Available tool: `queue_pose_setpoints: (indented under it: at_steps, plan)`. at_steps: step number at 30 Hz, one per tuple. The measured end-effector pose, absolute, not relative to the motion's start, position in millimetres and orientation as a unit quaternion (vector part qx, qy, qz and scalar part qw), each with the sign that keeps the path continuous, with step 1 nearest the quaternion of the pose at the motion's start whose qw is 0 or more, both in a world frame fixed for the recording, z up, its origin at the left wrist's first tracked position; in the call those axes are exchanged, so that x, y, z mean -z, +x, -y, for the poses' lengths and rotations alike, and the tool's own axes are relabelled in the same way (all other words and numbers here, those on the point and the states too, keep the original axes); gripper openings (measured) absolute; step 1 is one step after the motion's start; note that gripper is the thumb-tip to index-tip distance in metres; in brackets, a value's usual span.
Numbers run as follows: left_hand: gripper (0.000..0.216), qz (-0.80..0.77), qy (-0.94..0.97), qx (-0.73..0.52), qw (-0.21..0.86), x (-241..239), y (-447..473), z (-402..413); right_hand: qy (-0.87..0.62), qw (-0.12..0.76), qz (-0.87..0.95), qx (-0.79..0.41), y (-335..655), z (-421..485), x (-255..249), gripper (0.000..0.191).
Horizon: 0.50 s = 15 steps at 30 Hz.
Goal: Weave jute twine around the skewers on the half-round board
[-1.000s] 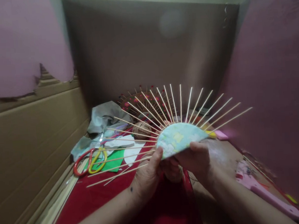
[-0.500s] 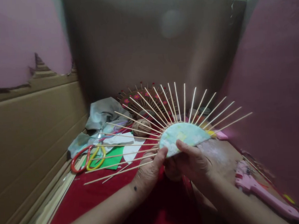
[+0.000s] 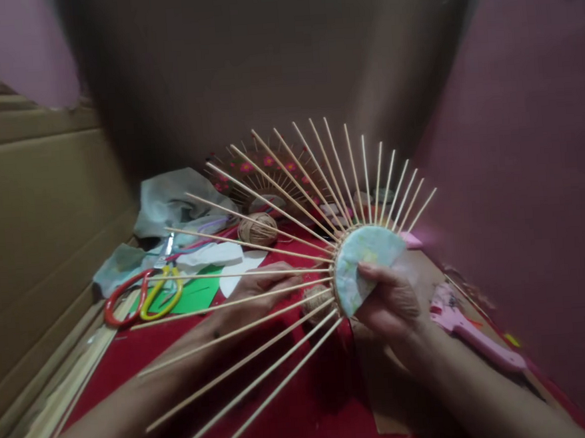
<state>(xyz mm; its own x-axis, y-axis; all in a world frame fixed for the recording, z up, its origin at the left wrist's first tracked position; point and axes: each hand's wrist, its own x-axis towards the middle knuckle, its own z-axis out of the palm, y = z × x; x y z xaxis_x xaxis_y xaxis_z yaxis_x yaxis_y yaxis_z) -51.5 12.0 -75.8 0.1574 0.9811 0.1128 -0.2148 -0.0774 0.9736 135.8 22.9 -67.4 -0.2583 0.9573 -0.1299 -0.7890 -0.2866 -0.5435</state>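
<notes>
My right hand [image 3: 391, 302] grips the lower edge of a half-round fan frame [image 3: 363, 264], its thumb on the pale blue floral cloth face. Thin wooden sticks [image 3: 254, 245] radiate from the curved edge, which has a band of twine along it. Behind the left-hand sticks is my left hand [image 3: 267, 284], off the cloth piece; the sticks cross its fingers, so their grip is unclear. A small ball of twine [image 3: 316, 303] shows between the sticks, just right of my left hand's fingers.
Scissors [image 3: 162, 291] with red and yellow handles lie at left by green paper [image 3: 205, 292] and white pieces [image 3: 209, 254]. Farther back are a larger twine ball [image 3: 257, 229], grey cloth [image 3: 176, 200] and a flowered fan [image 3: 269, 170]. A pink glue gun [image 3: 473, 333] lies at right.
My left hand has let go of the cloth piece and moved behind the sticks. The fan frame has turned anticlockwise, its left sticks now pointing lower, held by my right hand alone.
</notes>
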Motion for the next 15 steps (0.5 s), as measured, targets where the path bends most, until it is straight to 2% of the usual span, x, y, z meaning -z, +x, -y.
queue_pose_setpoints:
  at_steps: [3, 9, 15]
  plan:
    - [0.020, -0.420, 0.634, -0.429, 0.487, 74.9, -52.0, -13.0, -0.218, 0.564, 0.169, -0.778, 141.9, -23.1, 74.3, 0.029]
    - [0.021, -0.425, 0.731, -0.348, 0.404, 73.0, -54.2, -14.1, -0.203, 0.534, 0.180, -0.801, 147.0, -22.3, 82.9, 0.026]
    - [0.022, -0.423, 0.722, -0.338, 0.431, 73.1, -52.6, -15.9, -0.242, 0.553, 0.145, -0.784, 145.3, -18.2, 78.4, 0.027]
